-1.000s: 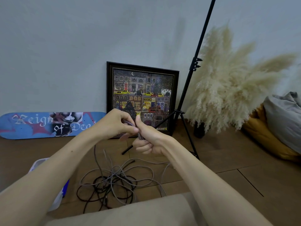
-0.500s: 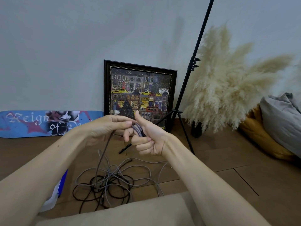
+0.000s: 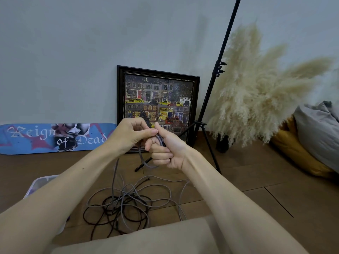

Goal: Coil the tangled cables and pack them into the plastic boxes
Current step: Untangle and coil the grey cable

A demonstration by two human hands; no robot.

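A small coil of grey cable (image 3: 160, 141) sits in my right hand (image 3: 166, 148), whose fingers curl round it, thumb up. My left hand (image 3: 131, 133) pinches the same cable just left of the coil, thumb tip touching the right thumb. A short loop of the cable hangs under my right fist, and its free length drops to a tangled pile of grey and dark cables (image 3: 126, 204) on the wooden floor. A clear plastic box (image 3: 39, 184) stands at the lower left, mostly hidden behind my left forearm.
A framed picture (image 3: 157, 105) and a blue skateboard deck (image 3: 53, 137) lean on the wall. A black tripod stand (image 3: 211, 107) rises right of the picture, beside pampas grass (image 3: 256, 92) and cushions (image 3: 311, 140). A beige cushion edge (image 3: 146, 239) fills the bottom.
My left hand has drawn the cable round to the coil again and met the right thumb; a fresh loop now hangs below my right fist. The view shifted slightly.
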